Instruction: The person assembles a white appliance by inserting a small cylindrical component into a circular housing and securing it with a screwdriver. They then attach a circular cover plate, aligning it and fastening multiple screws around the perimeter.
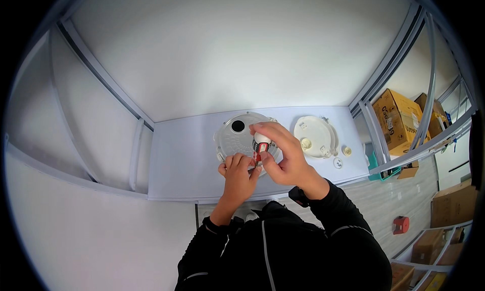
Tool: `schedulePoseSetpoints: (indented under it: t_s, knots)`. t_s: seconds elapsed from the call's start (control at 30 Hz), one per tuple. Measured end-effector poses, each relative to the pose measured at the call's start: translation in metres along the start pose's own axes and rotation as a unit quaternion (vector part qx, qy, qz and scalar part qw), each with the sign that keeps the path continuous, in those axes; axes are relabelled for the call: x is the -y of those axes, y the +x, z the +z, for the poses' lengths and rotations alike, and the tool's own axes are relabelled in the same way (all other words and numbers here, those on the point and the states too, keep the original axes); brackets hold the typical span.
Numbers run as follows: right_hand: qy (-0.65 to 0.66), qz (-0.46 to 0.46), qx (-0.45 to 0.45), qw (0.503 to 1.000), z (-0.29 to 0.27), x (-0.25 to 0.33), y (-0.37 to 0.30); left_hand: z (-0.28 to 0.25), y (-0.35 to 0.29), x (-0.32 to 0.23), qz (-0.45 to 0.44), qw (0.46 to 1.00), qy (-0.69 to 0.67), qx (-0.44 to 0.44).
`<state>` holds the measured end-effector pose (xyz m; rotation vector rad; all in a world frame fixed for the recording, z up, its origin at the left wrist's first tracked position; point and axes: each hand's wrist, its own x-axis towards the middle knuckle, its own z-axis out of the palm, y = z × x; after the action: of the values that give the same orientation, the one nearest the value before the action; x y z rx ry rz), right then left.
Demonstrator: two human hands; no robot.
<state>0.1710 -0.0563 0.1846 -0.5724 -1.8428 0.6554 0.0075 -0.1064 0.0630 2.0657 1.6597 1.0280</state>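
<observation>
My right hand (284,157) is curled round a small bottle (261,148) with a rounded white top and a red, black and white label. The bottle is tilted, its lower end close to my left fingers. My left hand (238,176) is closed in a pinch at that end; whatever lies between its fingertips is hidden. Beneath both hands lies a round, grey-white plastic housing (228,141) with a black round spot (238,126) near its far edge. The hands cover much of its near right part.
Right of the hands, a white round shell (319,131) holds a cream ring-shaped part (306,144). Beside it lie a small cream round part (346,151) and a white disc (338,163). The white table (177,159) has metal frame posts at both ends. Cardboard boxes (399,120) stand beyond the right post.
</observation>
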Motion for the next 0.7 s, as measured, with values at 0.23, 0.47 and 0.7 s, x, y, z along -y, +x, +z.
schedulePoseSetpoints:
  t_s: [0.23,0.47,0.7]
  knots:
    - [-0.029,0.013,0.03,0.999,-0.001,-0.002,-0.007,-0.001,0.002,-0.001,0.004,1.0,-0.011,-0.002]
    - [-0.034,-0.032,-0.001,0.999,-0.002,0.006,0.005,0.001,0.002,0.001,0.0,1.0,-0.012,0.002]
    - [-0.029,0.02,-0.009,0.999,0.001,-0.003,-0.003,0.0,0.002,0.001,0.003,1.0,-0.01,0.001]
